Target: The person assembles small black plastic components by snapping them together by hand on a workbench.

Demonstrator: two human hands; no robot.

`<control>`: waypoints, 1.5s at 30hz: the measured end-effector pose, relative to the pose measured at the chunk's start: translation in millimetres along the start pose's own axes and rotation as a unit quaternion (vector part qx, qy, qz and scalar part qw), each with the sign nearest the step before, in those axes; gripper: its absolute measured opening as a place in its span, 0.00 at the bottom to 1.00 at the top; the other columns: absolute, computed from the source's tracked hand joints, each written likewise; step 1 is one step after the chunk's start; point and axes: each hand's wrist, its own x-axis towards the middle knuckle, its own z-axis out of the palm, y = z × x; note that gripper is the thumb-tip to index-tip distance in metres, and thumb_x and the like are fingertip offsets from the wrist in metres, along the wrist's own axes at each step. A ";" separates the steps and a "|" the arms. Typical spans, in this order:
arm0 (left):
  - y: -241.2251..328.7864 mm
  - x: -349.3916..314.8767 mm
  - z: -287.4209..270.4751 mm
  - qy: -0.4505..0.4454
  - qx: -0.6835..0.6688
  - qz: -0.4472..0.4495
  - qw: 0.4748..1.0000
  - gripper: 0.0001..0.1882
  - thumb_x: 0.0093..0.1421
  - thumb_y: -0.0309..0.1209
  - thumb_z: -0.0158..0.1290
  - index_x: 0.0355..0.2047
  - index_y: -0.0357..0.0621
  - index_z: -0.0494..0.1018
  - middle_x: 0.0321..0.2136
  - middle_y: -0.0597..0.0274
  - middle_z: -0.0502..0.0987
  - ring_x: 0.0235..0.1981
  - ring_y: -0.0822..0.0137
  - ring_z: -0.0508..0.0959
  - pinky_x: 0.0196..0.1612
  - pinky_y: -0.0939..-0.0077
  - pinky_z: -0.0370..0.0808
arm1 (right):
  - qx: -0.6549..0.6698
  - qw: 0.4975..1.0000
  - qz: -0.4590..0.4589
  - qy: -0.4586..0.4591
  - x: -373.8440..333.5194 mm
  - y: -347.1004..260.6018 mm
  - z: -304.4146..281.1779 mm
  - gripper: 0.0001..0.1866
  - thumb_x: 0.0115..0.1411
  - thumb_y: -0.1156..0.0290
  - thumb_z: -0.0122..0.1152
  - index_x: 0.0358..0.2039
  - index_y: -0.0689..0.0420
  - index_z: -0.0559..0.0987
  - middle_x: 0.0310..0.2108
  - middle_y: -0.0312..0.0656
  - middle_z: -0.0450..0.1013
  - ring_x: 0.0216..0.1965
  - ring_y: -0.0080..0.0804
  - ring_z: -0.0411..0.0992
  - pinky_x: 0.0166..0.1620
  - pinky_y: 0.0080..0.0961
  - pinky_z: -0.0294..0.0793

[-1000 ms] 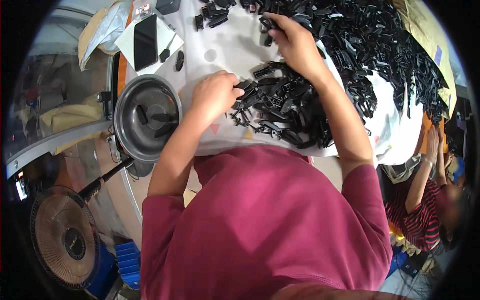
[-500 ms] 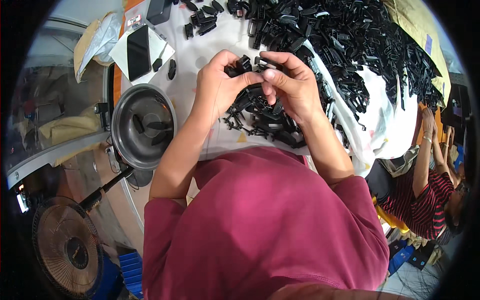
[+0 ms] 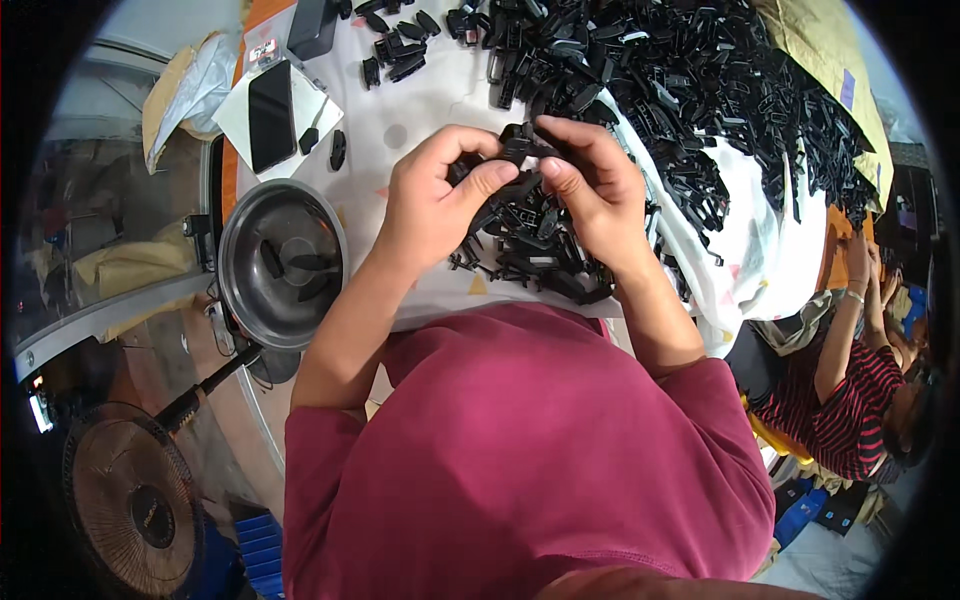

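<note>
Over the near part of the table, my left hand [image 3: 430, 195] and my right hand [image 3: 605, 200] meet at the fingertips. Between them is a small black plastic part [image 3: 520, 145], pinched from both sides by thumbs and forefingers. It seems to be made of two pieces pressed together, but the fingers cover much of it. Right below my hands lies a loose heap of black plastic pieces [image 3: 545, 262], some thin and branching, others long and rounded.
A large mound of black parts [image 3: 690, 80] fills the back right, partly on white plastic sheeting [image 3: 765, 230]. At left stand a metal bowl [image 3: 335, 235] holding a few parts, a phone [image 3: 272, 118] and a fan [image 3: 135, 500]. A co-worker in a striped shirt [image 3: 830, 400] sits at right.
The black pieces, held slightly apart in my two hands before, are now together between my fingertips. My left fingers have closed in over them, and both hands sit slightly lower.
</note>
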 end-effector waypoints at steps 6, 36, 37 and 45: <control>1.6 -5.8 -5.3 0.006 0.045 0.043 0.998 0.12 0.51 0.26 0.56 0.36 0.36 0.71 0.30 0.63 0.75 0.31 0.74 0.73 0.36 0.82 0.70 | -0.159 0.978 -0.112 -0.080 5.8 -14.3 -11.6 0.13 0.51 0.83 0.54 0.40 0.65 0.73 0.35 0.43 0.72 0.36 0.27 0.71 0.38 0.16 0.68; 8.5 -2.7 1.7 0.020 0.160 0.149 0.976 0.13 0.42 0.25 0.61 0.30 0.37 0.73 0.29 0.59 0.75 0.29 0.66 0.73 0.33 0.78 0.70 | 0.072 0.997 0.015 0.030 -11.4 -8.2 1.2 0.13 0.49 0.84 0.57 0.37 0.64 0.75 0.40 0.44 0.67 0.18 0.16 0.64 0.16 0.08 0.61; 18.6 0.3 -1.2 0.014 0.249 0.210 0.945 0.14 0.40 0.27 0.61 0.29 0.39 0.73 0.28 0.57 0.74 0.28 0.61 0.73 0.32 0.75 0.70 | 0.051 0.999 0.007 0.018 -11.0 -9.0 -1.6 0.13 0.48 0.84 0.57 0.37 0.64 0.76 0.39 0.43 0.67 0.18 0.16 0.64 0.16 0.08 0.60; 7.5 -20.8 31.0 0.093 -0.231 -0.066 0.966 0.13 0.51 0.24 0.55 0.37 0.32 0.71 0.32 0.65 0.75 0.30 0.79 0.71 0.36 0.85 0.70 | -0.028 0.995 -0.079 0.062 -23.7 3.5 15.5 0.14 0.46 0.88 0.57 0.35 0.63 0.76 0.41 0.41 0.63 0.23 0.17 0.66 0.20 0.09 0.68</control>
